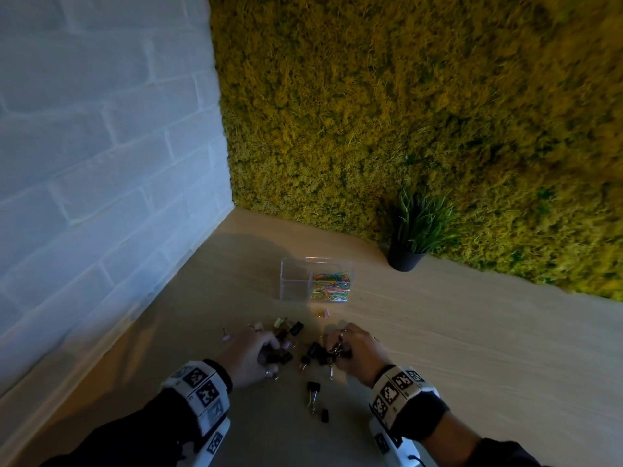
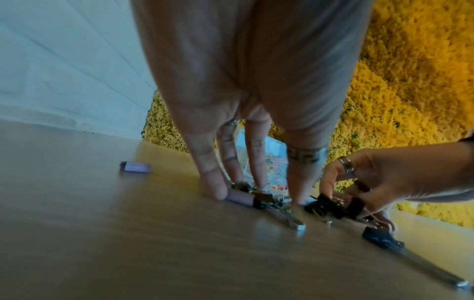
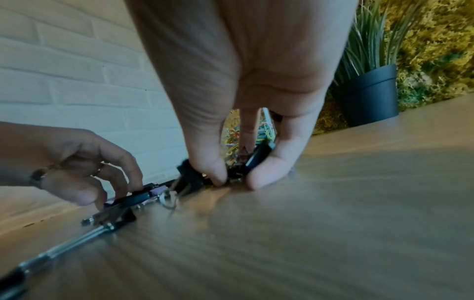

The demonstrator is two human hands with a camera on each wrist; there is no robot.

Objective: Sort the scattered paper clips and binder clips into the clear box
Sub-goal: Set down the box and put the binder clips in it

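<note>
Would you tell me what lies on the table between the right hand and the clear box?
In the head view, one small pink binder clip lies there; the rest is bare table.

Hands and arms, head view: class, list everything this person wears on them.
Both arms have dark sleeves. A white left wrist band and right wrist band carry black-and-white square markers, with white camera housings beneath. The left hand and right hand both wear rings.

A potted plant point(image 1: 409, 239) stands on the wooden table point(image 1: 472, 332) against the moss wall point(image 1: 404, 96). A white brick wall point(image 1: 101, 146) lines the table's left side.
</note>
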